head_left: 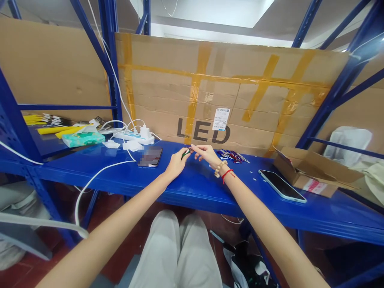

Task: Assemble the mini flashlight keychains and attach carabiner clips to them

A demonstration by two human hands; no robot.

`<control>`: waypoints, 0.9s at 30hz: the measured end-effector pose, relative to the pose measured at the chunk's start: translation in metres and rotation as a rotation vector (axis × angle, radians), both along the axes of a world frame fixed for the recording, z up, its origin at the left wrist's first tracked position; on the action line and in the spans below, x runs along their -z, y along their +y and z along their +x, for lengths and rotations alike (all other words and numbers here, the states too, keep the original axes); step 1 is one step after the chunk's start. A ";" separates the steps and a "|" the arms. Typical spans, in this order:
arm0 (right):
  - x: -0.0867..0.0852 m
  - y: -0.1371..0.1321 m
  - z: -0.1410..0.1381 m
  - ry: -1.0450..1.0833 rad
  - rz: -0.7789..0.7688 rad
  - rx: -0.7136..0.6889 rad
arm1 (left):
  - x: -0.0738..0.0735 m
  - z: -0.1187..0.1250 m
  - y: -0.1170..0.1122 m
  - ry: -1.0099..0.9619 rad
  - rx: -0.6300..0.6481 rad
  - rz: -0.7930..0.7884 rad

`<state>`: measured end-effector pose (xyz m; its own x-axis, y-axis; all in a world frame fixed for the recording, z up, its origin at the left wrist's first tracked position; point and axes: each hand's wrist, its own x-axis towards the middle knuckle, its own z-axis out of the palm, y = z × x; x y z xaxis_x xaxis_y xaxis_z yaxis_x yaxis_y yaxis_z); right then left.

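My left hand (175,163) pinches a small dark green piece (186,153) that looks like a carabiner clip, held just above the blue shelf. Bent inward, my right hand (207,154) has its thumb and forefinger closed at the far end of the same clip. Its other fingers curl loosely, and a beaded bracelet and red string circle the wrist. Just right of this hand lies a pile of small metal clips (232,156) in red, blue and purple. The fingers hide part of the held clip.
A dark phone (154,157) lies left of my hands, below a white power strip (139,138) with cables. At right are a light-cased phone (282,186) and an open cardboard box (318,172). A tall cardboard sheet (168,96) stands behind the blue shelf (198,192).
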<state>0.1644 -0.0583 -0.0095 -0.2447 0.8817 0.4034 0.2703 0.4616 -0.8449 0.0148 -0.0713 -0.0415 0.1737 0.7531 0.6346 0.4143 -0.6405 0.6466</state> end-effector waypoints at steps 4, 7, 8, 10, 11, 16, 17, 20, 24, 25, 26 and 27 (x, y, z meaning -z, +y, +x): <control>-0.004 0.000 0.002 -0.024 -0.006 0.023 | -0.001 -0.001 -0.004 -0.012 0.019 -0.057; -0.009 0.007 0.011 -0.045 0.012 0.086 | -0.003 -0.002 -0.007 -0.025 0.035 -0.100; -0.011 0.011 0.016 -0.055 0.022 0.118 | -0.003 -0.002 -0.008 -0.030 0.038 -0.116; -0.016 0.019 0.030 -0.087 0.044 0.200 | -0.005 -0.001 -0.010 -0.032 0.045 -0.143; -0.018 0.023 0.037 -0.114 0.055 0.245 | -0.007 -0.001 -0.012 -0.023 0.056 -0.154; -0.019 0.035 0.072 -0.375 0.102 0.424 | -0.012 0.005 -0.020 0.123 0.227 -0.165; -0.017 0.036 0.076 -0.446 0.118 0.449 | -0.012 0.005 -0.021 0.158 0.257 -0.147; -0.010 0.039 0.079 -0.641 0.159 0.497 | -0.014 0.006 -0.024 0.257 0.358 -0.135; -0.002 0.045 0.071 -0.862 0.173 0.484 | -0.017 0.005 -0.025 0.328 0.471 -0.155; -0.001 0.046 0.068 -0.909 0.171 0.475 | -0.017 0.004 -0.024 0.315 0.488 -0.171; 0.000 0.048 0.065 -0.950 0.168 0.467 | -0.017 0.004 -0.023 0.289 0.499 -0.193; 0.001 0.048 0.063 -0.985 0.165 0.462 | -0.017 0.004 -0.022 0.253 0.502 -0.225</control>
<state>0.2270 -0.0101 -0.0109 -0.1843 0.9243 0.3343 0.9680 0.2296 -0.1014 0.0185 -0.0933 -0.0245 0.6678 0.6507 0.3615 0.2554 -0.6565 0.7098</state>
